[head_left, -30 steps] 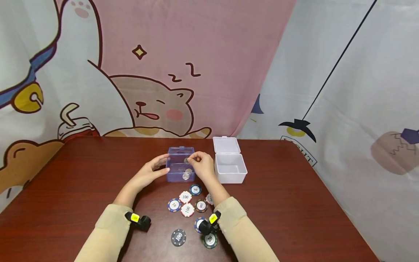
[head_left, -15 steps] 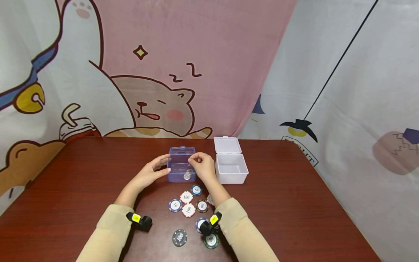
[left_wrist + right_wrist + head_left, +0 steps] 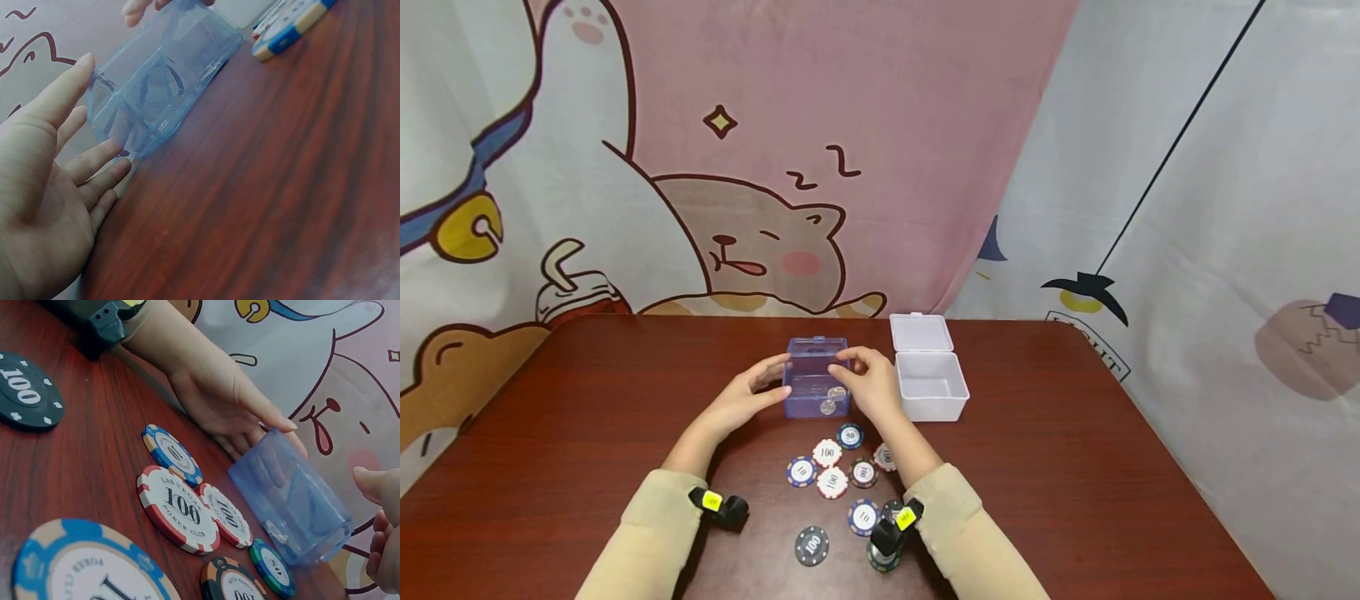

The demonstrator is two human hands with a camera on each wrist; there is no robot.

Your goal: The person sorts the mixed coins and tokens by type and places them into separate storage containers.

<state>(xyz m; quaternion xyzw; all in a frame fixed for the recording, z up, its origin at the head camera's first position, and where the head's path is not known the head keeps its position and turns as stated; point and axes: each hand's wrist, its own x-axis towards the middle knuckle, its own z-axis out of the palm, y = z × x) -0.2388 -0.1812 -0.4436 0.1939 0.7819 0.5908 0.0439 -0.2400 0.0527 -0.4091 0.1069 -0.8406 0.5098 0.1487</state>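
A translucent blue box (image 3: 805, 406) stands on the table with its lid raised. Silver coins (image 3: 827, 407) lie in its right half. My left hand (image 3: 735, 406) rests against the box's left end, fingers loosely extended; the left wrist view shows thumb and fingertips right at its edges. Over the box's right side is my right hand (image 3: 874, 383), with thumb and index finger apart and nothing visible between them. In the right wrist view, its thumb (image 3: 372, 484) and bent fingers appear beside the box's far end. The box's right wall is partly hidden behind this hand.
Just right of the blue box stands a white box (image 3: 931, 404), lid up. Several poker chips lie nearer the person, among them a grey chip (image 3: 812, 546), a blue chip (image 3: 802, 472) and a red-edged white chip (image 3: 832, 482). A patterned curtain (image 3: 962, 125) hangs behind the table.
A coin at my right fingertips a second ago no longer shows there. The coins in the blue box have shifted slightly, and my right hand has moved a little right. The left hand stays put.
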